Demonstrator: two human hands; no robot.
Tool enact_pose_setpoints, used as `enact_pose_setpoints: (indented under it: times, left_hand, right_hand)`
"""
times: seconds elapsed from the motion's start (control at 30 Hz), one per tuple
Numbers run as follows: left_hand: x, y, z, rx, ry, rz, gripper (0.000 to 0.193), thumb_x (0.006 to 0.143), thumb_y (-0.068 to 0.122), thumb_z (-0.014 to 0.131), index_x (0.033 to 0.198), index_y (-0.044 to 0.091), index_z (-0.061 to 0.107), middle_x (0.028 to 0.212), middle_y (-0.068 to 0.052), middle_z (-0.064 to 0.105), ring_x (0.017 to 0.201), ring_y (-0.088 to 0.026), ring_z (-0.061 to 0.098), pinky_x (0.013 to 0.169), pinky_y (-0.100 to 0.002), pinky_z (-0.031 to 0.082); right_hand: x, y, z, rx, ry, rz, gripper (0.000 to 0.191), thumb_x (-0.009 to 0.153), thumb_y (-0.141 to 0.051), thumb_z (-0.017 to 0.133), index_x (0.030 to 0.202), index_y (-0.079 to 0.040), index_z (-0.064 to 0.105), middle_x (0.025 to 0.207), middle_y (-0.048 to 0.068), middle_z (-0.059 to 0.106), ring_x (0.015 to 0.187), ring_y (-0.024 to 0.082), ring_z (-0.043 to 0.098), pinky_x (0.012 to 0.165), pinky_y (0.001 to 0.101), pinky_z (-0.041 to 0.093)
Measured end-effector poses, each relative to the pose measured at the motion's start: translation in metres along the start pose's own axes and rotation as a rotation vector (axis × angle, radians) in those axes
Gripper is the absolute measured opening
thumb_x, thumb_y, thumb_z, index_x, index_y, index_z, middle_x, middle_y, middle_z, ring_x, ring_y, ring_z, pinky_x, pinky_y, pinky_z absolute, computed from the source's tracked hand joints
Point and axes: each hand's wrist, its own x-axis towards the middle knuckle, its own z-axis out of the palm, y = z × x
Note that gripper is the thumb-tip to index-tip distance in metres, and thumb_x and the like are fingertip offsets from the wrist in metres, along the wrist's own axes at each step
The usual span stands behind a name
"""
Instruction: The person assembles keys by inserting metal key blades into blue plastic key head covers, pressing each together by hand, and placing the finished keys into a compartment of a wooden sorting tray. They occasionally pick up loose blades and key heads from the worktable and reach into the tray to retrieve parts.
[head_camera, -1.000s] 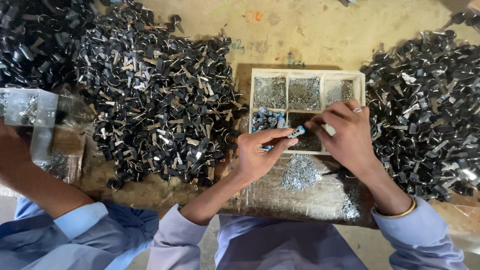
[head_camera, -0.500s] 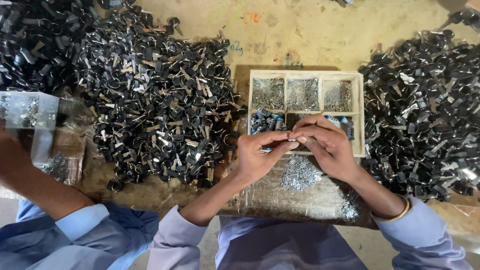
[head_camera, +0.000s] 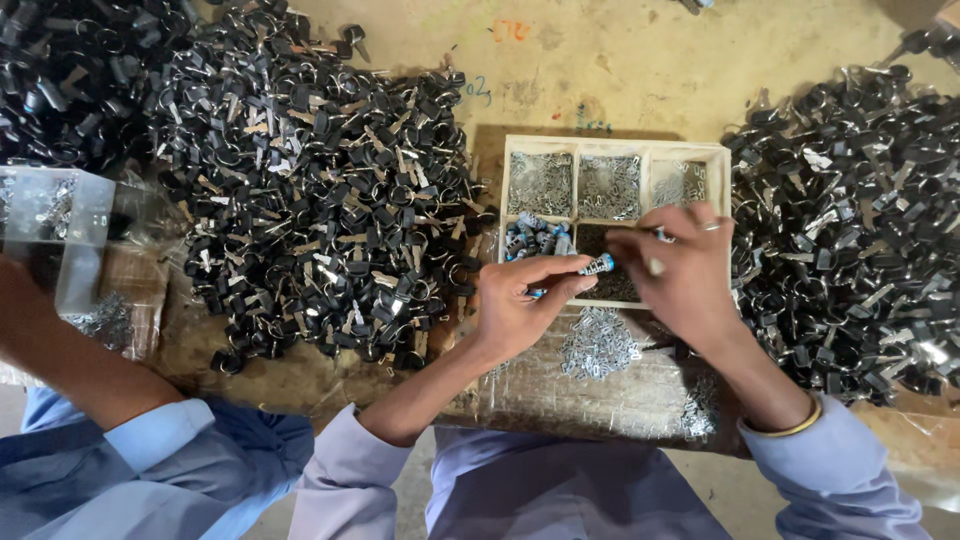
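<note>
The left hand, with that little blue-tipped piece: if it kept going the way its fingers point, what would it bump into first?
Most likely the right hand. The left hand points its fingers and the blue-tipped piece rightward at the other hand's fingertips, just above the compartment tray. Their heights are hard to judge from above.

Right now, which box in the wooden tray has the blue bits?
The lower-left compartment of the pale wooden tray. It holds small blue-and-silver pieces; the three top compartments hold only silvery metal parts.
</note>
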Motion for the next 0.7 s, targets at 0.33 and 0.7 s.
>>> enact_pose_setpoints:
  times: [0.33,0.7]
  left_hand:
    - [0.002,-0.007,0.004,-0.013,0.012,0.029,0.023,0.092,0.006,0.080,0.115,0.008,0.076,0.112,-0.010,0.079,0.097,-0.019,0.080,0.083,-0.028,0.068]
    - [0.004,0.005,0.006,0.051,0.006,0.004,0.020,0.089,0.004,0.082,0.109,0.003,0.077,0.109,-0.008,0.080,0.095,-0.015,0.080,0.082,-0.026,0.065]
  right_hand:
    - [-0.001,0.015,0.002,0.184,0.139,0.050,0.015,0.088,-0.018,0.087,0.093,-0.011,0.076,0.094,-0.001,0.063,0.091,0.016,0.058,0.088,0.0375,0.042]
    - [-0.014,0.009,0.021,0.972,-0.035,0.253,0.009,0.101,0.000,0.064,0.107,0.005,0.068,0.105,0.006,0.066,0.093,0.009,0.059,0.081,0.0241,0.049]
